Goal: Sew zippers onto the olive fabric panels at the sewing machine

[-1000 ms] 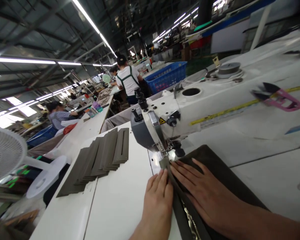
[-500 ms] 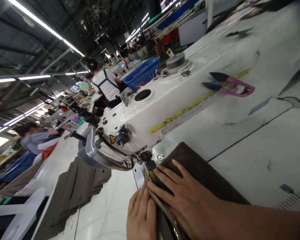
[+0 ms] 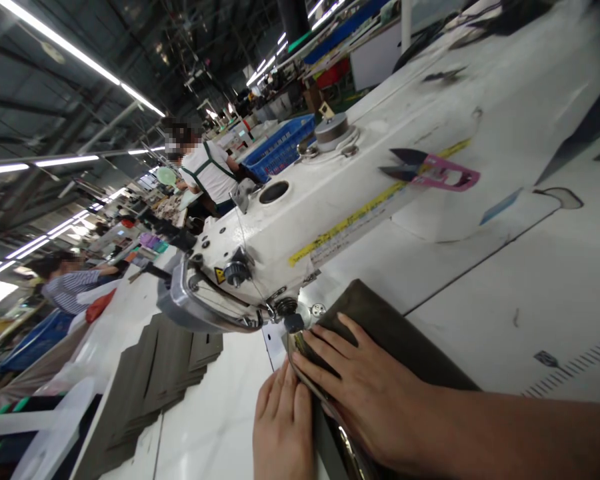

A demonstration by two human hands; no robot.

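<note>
A dark olive fabric piece [image 3: 405, 340] lies on the sewing machine bed, one corner beneath the presser foot area of the white sewing machine [image 3: 260, 240]. My right hand [image 3: 365, 387] presses flat on it, fingers spread, tips close to the needle area. My left hand [image 3: 283, 420] is at the fabric's left edge, its fingers together and bent over the edge; the thumb is hidden. Between my hands runs a folded edge with a shiny metallic strip [image 3: 350, 447], possibly a zipper. The needle itself cannot be made out.
Pink-handled thread snips [image 3: 445, 172] lie on the machine arm beside a yellow measuring tape [image 3: 350, 227]. Stacked grey-brown fabric panels [image 3: 150, 373] sit on the table at left. Beyond are a blue basket [image 3: 280, 147] and co-workers, one in a white shirt [image 3: 210, 170].
The view has shifted slightly, so the machine and snips appear farther left. Both hands stay on the fabric, with hardly any movement relative to the machine.
</note>
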